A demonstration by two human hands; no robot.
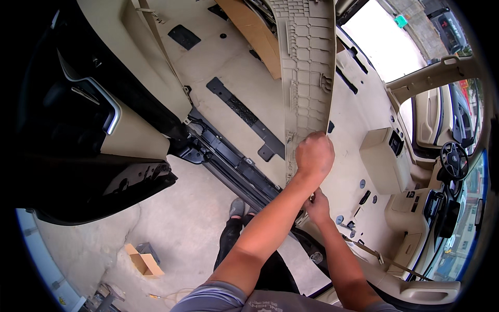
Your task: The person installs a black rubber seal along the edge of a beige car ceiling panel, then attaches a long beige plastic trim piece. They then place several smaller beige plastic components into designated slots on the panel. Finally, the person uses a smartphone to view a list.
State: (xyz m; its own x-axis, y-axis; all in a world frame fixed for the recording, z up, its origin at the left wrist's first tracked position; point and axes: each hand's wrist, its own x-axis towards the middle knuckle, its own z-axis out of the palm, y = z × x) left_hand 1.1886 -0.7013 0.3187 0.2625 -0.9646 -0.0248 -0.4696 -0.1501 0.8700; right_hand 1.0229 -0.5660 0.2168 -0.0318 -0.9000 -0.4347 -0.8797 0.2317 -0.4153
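Observation:
A long beige plastic trim panel (310,67), its ribbed back facing me, stands lengthwise across the car's doorway. My left hand (315,153) is closed in a fist around its narrow lower part. Just below, my right hand (317,207) is closed near the panel's bottom end. A small dark spot shows at its fingertips, too little to name, and my left wrist partly covers the area. Beside both hands runs the door sill (234,161), its black inner structure exposed.
An open car door (130,135) stands on the left. Brown cardboard (254,36) and a black strip (244,117) lie on the beige car floor. A beige console box (384,156) stands to the right. On the ground is an opened carton (144,261).

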